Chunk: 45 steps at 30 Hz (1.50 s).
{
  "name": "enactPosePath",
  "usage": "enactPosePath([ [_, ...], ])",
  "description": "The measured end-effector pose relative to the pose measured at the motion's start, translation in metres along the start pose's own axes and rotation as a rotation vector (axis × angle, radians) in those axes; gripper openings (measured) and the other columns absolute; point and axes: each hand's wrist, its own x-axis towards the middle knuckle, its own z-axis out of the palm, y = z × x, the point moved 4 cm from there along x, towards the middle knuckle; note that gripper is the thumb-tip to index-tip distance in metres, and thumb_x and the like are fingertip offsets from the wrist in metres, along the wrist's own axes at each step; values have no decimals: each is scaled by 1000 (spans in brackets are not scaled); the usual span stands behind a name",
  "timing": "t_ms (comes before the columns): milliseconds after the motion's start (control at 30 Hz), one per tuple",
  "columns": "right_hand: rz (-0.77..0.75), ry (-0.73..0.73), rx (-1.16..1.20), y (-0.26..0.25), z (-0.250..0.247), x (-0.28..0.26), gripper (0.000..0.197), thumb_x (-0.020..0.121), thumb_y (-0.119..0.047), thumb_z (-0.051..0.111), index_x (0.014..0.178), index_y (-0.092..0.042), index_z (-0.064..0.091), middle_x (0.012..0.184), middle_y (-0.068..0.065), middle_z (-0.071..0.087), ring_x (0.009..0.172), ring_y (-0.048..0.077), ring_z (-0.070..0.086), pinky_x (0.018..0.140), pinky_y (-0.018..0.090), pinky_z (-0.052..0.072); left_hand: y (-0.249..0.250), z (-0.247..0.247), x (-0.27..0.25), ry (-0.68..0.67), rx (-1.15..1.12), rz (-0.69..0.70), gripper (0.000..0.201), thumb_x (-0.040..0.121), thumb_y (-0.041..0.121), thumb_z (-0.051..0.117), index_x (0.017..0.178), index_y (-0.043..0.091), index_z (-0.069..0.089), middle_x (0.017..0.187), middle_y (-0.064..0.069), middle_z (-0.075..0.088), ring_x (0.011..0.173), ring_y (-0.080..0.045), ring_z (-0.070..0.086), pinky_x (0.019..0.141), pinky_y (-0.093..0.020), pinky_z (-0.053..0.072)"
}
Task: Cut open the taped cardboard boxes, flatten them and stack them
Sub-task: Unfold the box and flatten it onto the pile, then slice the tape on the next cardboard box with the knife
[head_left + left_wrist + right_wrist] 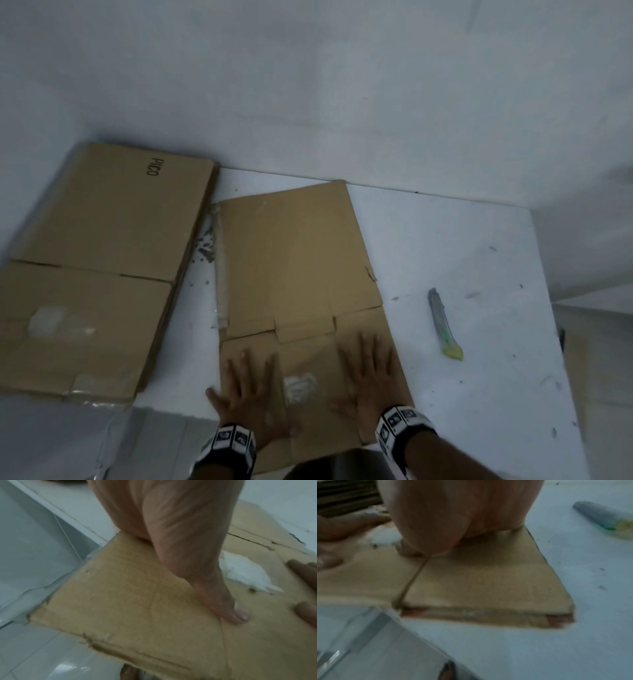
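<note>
A flattened brown cardboard box [294, 260] lies on the white floor in the middle of the head view. My left hand [250, 394] presses flat on its near left flap, fingers spread. On the near right flap my right hand [371, 380] presses down the same way. A white torn label patch [299, 385] sits between the hands. In the left wrist view the palm [171, 527] bears on the cardboard [128, 608]. The right wrist view shows the heel of the hand [457, 511] on the flap [488, 581]. A grey utility knife [443, 323] with a yellow end lies to the right, untouched.
A stack of flattened boxes [92, 270], the top one marked PICO, lies to the left. White walls [308, 85] close the corner behind. More cardboard [603, 394] shows at the right edge. Bare floor [479, 394] lies near the knife.
</note>
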Motion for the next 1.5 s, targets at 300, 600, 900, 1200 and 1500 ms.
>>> enactPosePath([
  [300, 492, 274, 463, 28, -61, -8, 107, 75, -58, 74, 155, -21, 13, 154, 9, 22, 133, 35, 37, 107, 50, 39, -39, 4, -31, 314, -739, -539, 95, 71, 47, 88, 138, -1, 40, 141, -23, 44, 124, -42, 49, 100, -46, 47],
  [600, 429, 336, 985, 24, -70, -22, 63, 91, -29, 73, 140, -4, 42, 135, 21, 55, 120, 41, 55, 96, 44, 45, -27, -66, -97, 714, -773, -120, 30, 90, 18, 60, 104, 17, 33, 82, 0, 57, 80, -34, 63, 68, -37, 44],
  [900, 214, 396, 1130, -165, -112, 1, 44, 96, -27, 63, 132, -9, 43, 120, 8, 55, 112, 32, 56, 93, 38, 45, -203, -190, -119, 963, -718, -172, 41, 90, 24, 69, 120, 9, 45, 97, -7, 52, 83, -30, 55, 71, -36, 38],
  [1200, 40, 229, 337, -364, -190, 124, 93, 92, -58, 57, 159, -18, 6, 166, 13, 6, 145, 41, 22, 113, 52, 30, -386, -193, -7, 590, -149, -301, 104, 87, 75, 49, 163, 24, 0, 169, -13, 2, 153, -38, 10, 123, -54, 12],
  [1500, -189, 38, -215, -450, -246, 288, 137, 48, -101, 53, 150, -49, -23, 158, 8, -40, 144, 48, -31, 105, 81, -10, -424, -185, 64, 565, -40, 75, 125, 61, 107, 34, 161, 37, 10, 170, -9, -10, 155, -37, -9, 121, -57, -6],
])
